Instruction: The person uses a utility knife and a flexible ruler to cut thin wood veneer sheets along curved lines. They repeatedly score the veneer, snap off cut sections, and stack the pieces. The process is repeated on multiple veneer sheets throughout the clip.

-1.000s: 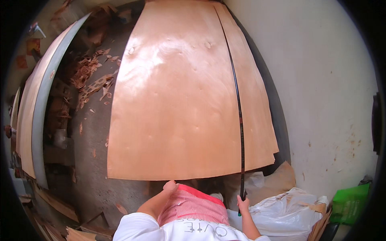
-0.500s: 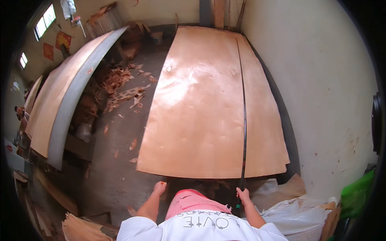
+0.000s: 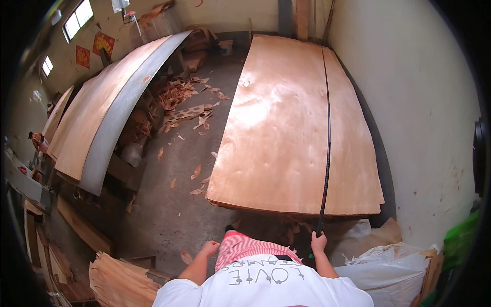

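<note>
A large sheet of pale wood veneer [image 3: 286,153] lies on top of a low stack in front of me. Across its right part runs a long, thin, tapering black pole [image 3: 328,133], its far tip near the sheet's back edge. My right hand [image 3: 318,241] is closed around the pole's thick near end, just short of the sheet's front edge. Beside my left hip, my left hand [image 3: 209,249] is curled closed with nothing showing in it. It is apart from the sheet.
To the left stands another stack of veneer sheets [image 3: 105,110], with a grey sheet edge hanging out. Torn veneer scraps [image 3: 176,94] litter the floor between the stacks. A pale wall [image 3: 419,117] rises on the right. White plastic sheeting [image 3: 383,271] lies near my right arm.
The whole scene has shifted rightward in the view as my head turned left. My left hand has dropped closer to my hip. The pole stays in my right hand over the sheet.
</note>
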`<state>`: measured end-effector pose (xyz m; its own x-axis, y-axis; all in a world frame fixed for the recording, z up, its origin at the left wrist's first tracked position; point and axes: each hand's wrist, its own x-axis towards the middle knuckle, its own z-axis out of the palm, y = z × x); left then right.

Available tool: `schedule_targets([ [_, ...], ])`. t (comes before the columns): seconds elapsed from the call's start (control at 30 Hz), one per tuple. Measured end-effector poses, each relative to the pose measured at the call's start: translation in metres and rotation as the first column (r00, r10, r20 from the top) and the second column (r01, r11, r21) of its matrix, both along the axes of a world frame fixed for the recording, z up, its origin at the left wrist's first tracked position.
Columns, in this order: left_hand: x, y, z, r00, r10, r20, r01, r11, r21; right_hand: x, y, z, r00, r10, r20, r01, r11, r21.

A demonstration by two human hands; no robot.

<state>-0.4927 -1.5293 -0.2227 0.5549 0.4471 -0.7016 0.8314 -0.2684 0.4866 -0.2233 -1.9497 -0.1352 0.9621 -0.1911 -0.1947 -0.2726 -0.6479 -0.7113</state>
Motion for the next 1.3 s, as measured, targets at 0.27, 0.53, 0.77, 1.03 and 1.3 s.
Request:
schedule_targets([
  [0.27,0.012,0.103,0.028,0.992,-0.002,0.130,0.000,1.000,0.017,0.015,0.150,0.014,0.987,0.143,0.076,-0.150,0.985,0.081],
  [0.53,-0.081,0.259,0.049,0.988,0.116,0.102,-0.123,0.990,0.064,0.027,0.418,0.036,0.952,0.296,0.077,-0.304,0.884,0.355],
  [0.77,-0.218,0.362,-0.006,0.651,0.758,0.041,-0.759,0.649,0.054,0.009,0.616,0.057,0.862,0.507,-0.006,-0.427,0.731,0.533],
  [1.03,-0.229,0.403,0.005,0.562,0.815,-0.140,-0.825,0.538,-0.174,0.019,0.819,0.013,0.747,0.665,0.011,-0.578,0.640,0.507],
  [1.3,-0.183,0.582,0.076,0.653,0.757,0.037,-0.757,0.653,-0.005,0.034,1.029,0.030,0.633,0.767,-0.099,-0.517,0.514,0.684],
])
